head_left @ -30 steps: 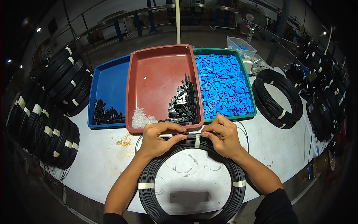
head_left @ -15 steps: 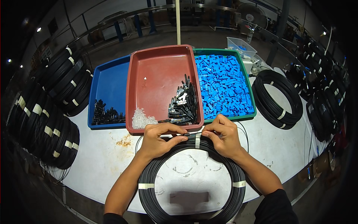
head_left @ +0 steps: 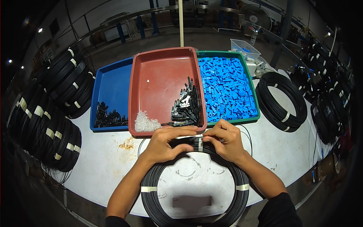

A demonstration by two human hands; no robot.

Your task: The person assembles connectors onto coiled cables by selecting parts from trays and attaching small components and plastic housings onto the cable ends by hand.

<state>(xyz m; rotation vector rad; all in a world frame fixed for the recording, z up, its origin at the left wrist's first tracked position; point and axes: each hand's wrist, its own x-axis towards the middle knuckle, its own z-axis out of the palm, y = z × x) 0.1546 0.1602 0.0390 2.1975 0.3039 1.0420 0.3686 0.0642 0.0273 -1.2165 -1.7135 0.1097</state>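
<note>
A thick coil of black cable, bound with pale tape bands, lies on the white table right in front of me. My left hand is at the coil's far side, its thumb and stretched fingers apart over the cable strands. Just to the right, by the top tape band, the thumb and fingertips of my right hand are pinched together. What they hold, if anything, is too small to make out.
Beyond the coil stand a blue tray with black parts, a red tray with black connectors and clear small pieces, and a green tray of blue clips. More cable coils flank both sides.
My left thumb and fingers have spread apart from their pinch on a dark piece over the coil. My right hand stays pinched near the tape band, shifted slightly.
</note>
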